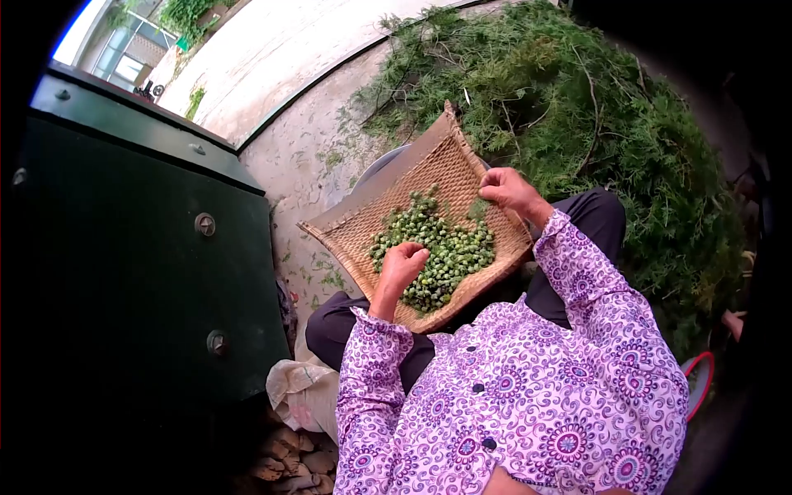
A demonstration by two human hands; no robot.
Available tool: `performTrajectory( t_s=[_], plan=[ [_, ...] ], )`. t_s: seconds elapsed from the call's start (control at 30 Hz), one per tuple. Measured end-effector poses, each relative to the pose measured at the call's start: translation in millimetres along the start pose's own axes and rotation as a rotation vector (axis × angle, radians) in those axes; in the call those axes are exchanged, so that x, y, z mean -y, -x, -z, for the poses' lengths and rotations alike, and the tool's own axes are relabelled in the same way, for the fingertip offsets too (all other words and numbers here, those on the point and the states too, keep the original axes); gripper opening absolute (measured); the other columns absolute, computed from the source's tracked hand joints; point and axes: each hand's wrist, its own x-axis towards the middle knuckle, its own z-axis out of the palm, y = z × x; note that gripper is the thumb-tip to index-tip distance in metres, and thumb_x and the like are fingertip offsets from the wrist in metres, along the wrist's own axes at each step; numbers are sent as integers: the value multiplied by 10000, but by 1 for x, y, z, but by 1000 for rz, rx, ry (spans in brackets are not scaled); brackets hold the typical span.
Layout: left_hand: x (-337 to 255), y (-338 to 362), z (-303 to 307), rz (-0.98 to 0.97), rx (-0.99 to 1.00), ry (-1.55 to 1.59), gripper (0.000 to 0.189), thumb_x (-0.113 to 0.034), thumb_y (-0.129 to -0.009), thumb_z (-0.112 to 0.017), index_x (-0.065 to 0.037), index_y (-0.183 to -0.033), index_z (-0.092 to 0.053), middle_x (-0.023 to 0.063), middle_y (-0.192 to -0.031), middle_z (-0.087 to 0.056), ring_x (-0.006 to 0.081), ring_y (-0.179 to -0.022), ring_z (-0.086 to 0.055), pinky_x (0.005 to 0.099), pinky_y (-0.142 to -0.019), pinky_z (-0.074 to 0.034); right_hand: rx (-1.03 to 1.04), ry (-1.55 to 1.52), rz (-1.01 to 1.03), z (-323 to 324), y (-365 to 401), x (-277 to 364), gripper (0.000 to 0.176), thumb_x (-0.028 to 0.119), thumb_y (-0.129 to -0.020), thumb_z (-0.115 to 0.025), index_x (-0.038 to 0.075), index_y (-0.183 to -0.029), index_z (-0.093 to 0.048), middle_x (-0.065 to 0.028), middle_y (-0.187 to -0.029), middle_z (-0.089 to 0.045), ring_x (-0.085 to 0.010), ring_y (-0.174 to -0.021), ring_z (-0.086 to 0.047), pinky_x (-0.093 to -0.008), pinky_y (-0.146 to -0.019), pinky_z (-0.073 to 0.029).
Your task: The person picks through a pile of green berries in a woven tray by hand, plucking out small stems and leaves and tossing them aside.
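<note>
A woven winnowing basket [351, 241] rests on my lap, tilted, with a heap of small green cones [450, 256] in it. Over the near left part of the heap, my left hand [402, 268] is closed, thumb and fingers together; whatever they may hold is hidden. At the basket's right side my right hand [513, 194] pinches a small green sprig [478, 209], which hangs just above the weave. Bits of green leaf are mixed among the cones.
A large pile of cut evergreen branches [569, 107] lies ahead and to the right. On the left stands a dark green metal door [140, 247] with studs. A pale sack [301, 392] and several firewood pieces [289, 458] are low left. Behind the basket shows a basin rim [379, 165].
</note>
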Motion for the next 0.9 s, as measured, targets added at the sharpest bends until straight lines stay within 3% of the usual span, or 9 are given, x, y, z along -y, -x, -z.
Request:
performTrajectory(
  t_s=[0.2, 0.27, 0.33, 0.37, 0.6, 0.73, 0.77, 0.9],
  plan=[
    [26, 17, 2, 146, -65, 66, 304, -212, -846, -572, 38, -1020, -574, 57, -829, -611, 115, -642, -585, 228, -548, -472, -246, -16, 267, 66, 7, 38, 65, 52, -730, -590, -1, -765, -573, -37, -666, -579, -94, -614, -547, -260, -536, -454],
    [22, 22, 13, 186, -126, 73, 308, -223, -848, -578, 27, -1029, -567, 55, -826, -610, 126, -652, -603, 225, -542, -480, -521, 739, 546, 89, -2, 30, 157, 62, -713, -553, -31, -839, -562, -183, -703, -581, -309, -670, -595, -386, -637, -488],
    [20, 26, 22, 169, -184, 100, 288, -211, -840, -588, 16, -1016, -570, 48, -816, -608, 128, -668, -609, 220, -545, -484, -604, 1150, 502, 98, -5, 18, 172, 79, -722, -531, -40, -844, -541, -212, -749, -559, -356, -726, -571, -428, -688, -475],
    [14, 29, 26, 156, -226, 84, 288, -207, -838, -589, 16, -1020, -569, 45, -819, -607, 127, -666, -608, 221, -543, -484, -516, 1004, 533, 104, -8, 20, 145, 75, -712, -527, -30, -813, -524, -222, -769, -535, -349, -754, -553, -447, -700, -462],
    [13, 20, 61, 109, -316, 6, 322, -213, -820, -606, 16, -1044, -573, 45, -862, -604, 111, -753, -573, 240, -586, -470, -394, 731, 646, 68, -28, 59, 152, 110, -717, -566, -16, -787, -517, -210, -740, -544, -356, -712, -557, -442, -673, -465],
    [48, -11, 71, 153, -407, -135, 416, -207, -779, -634, 47, -1099, -552, 102, -964, -615, 161, -830, -580, 269, -701, -463, -505, 766, 792, 50, -28, 60, 150, 120, -724, -588, 2, -800, -535, -184, -732, -541, -331, -683, -556, -430, -653, -463],
    [65, -21, 74, 185, -422, -150, 458, -222, -761, -648, 52, -1112, -543, 126, -988, -613, 185, -857, -585, 285, -737, -464, -311, 850, 546, 50, -25, 70, 164, 121, -746, -589, 12, -863, -552, -175, -765, -540, -324, -702, -557, -424, -653, -468],
    [96, -46, 70, 157, -496, -293, 604, -272, -693, -690, 55, -1165, -501, 196, -1092, -574, 261, -990, -560, 335, -839, -442, -237, 767, 567, 29, -23, 91, 138, 90, -747, -581, -7, -832, -532, -177, -783, -542, -324, -719, -567, -420, -651, -472]
  ],
)
